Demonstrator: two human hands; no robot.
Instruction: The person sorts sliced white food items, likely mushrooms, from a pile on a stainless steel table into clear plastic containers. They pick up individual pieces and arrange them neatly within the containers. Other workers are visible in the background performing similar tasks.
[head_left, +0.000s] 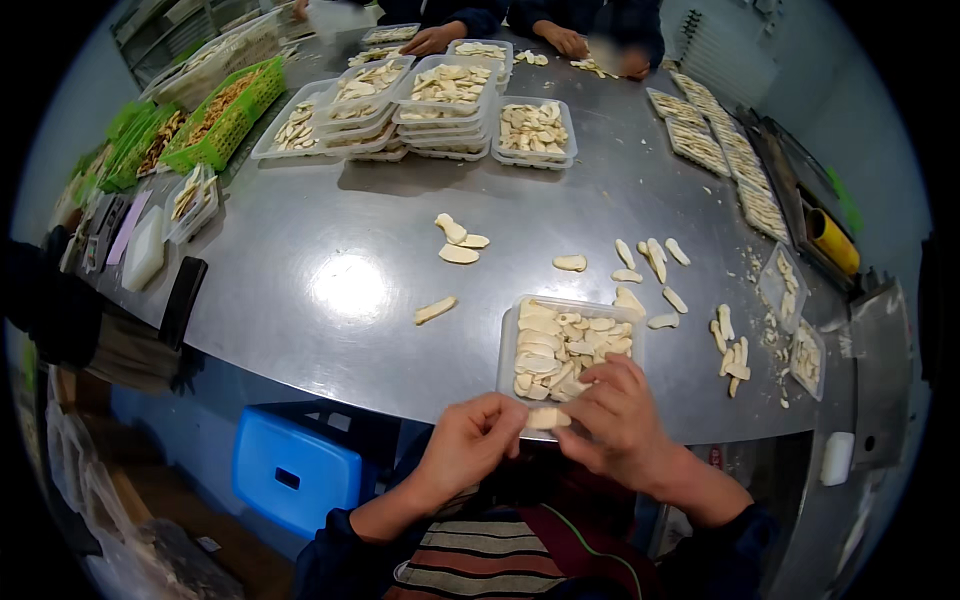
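Note:
My left hand (476, 435) and my right hand (619, 427) hold one pale slice (546, 418), perhaps mushroom, between their fingertips. The slice is a little blurred, just above the table's near edge. Right beyond it sits a clear plastic tray (506, 356) filled with similar slices, those on its left side lined up in a column. My right fingers hang over the tray's near right corner. Loose slices (655, 260) lie to the tray's right and behind it. A small group of slices (457, 244) and a single slice (435, 310) lie to its left.
Stacked filled trays (446, 112) stand across the steel table (262, 262). Filled trays (750, 165) line the right side; green baskets (225, 112) stand at left. Other people's hands (435, 37) work at the far edge. A blue stool (296, 469) is below, left.

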